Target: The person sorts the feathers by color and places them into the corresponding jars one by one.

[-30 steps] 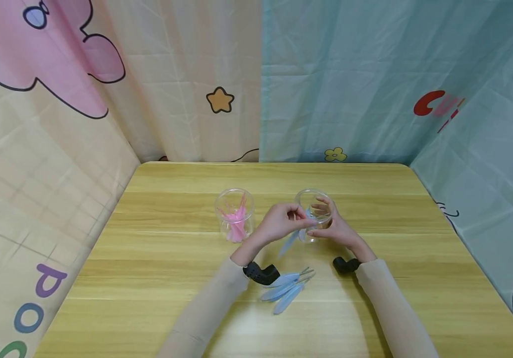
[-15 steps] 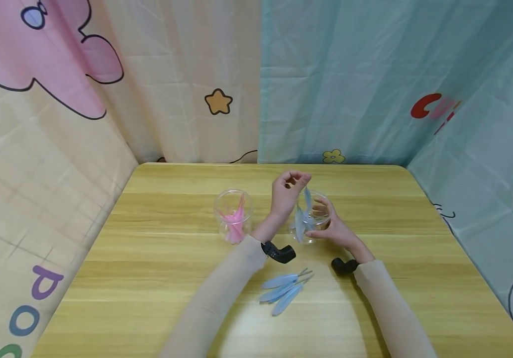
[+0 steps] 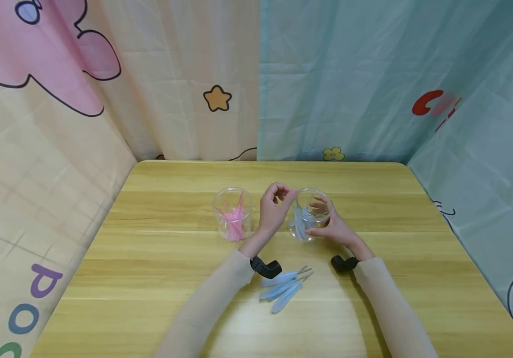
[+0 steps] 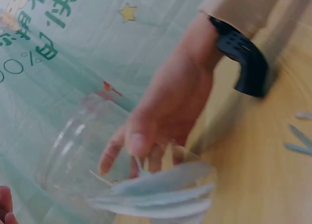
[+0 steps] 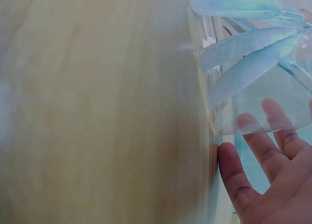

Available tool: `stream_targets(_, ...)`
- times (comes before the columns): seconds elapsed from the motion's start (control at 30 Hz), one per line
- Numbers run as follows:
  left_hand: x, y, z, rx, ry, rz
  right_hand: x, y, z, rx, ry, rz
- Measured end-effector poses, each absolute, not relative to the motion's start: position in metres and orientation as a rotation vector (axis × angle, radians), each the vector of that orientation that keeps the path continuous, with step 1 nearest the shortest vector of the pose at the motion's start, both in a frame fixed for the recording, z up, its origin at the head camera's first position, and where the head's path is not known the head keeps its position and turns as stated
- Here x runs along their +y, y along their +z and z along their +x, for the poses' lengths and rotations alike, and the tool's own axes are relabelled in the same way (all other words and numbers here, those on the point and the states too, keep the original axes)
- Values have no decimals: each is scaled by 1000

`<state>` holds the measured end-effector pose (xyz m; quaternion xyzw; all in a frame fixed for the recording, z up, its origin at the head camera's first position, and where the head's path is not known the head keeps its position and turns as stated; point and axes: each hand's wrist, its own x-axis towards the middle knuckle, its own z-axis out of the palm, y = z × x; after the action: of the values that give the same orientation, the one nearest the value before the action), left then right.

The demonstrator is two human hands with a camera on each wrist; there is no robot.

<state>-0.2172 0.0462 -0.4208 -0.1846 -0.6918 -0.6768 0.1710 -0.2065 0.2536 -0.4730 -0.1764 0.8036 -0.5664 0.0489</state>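
Note:
A clear jar point(image 3: 312, 191) with several pale blue feathers point(image 3: 302, 223) stands on the table. My right hand point(image 3: 337, 227) holds it from the right side, fingers around the back and thumb in front. In the right wrist view, the fingers point(image 5: 263, 148) lie along the jar's wall near the blue feathers point(image 5: 258, 63). Just left of the jar's rim is my left hand point(image 3: 275, 206), its fingers loosely bent with nothing visible between them. Only its fingertips point(image 4: 6, 207) show in the left wrist view. More blue feathers point(image 3: 283, 289) lie in a small pile nearer me.
A second clear jar point(image 3: 232, 190) stands to the left, holding pink feathers point(image 3: 235, 223). Both jars are on a wooden table point(image 3: 149, 278). Printed curtains point(image 3: 328, 74) hang behind and beside it. A black wrist device point(image 3: 266, 268) sits on each wrist.
My left hand rose over the right jar with a blue feather, then moved left and down from the rim without it. That feather is now inside the jar. My right hand stayed in place.

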Motion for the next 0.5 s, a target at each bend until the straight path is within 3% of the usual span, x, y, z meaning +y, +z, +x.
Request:
stream_targets(0.27, 29, -447, -187, -2514, -1372, -752, 247, -456, -198, 2427, -1731, -577)
stream_targets(0.5, 32, -460, -163, -2907, -698, -1086, 256, -478, -209, 2447, -1742, -589)
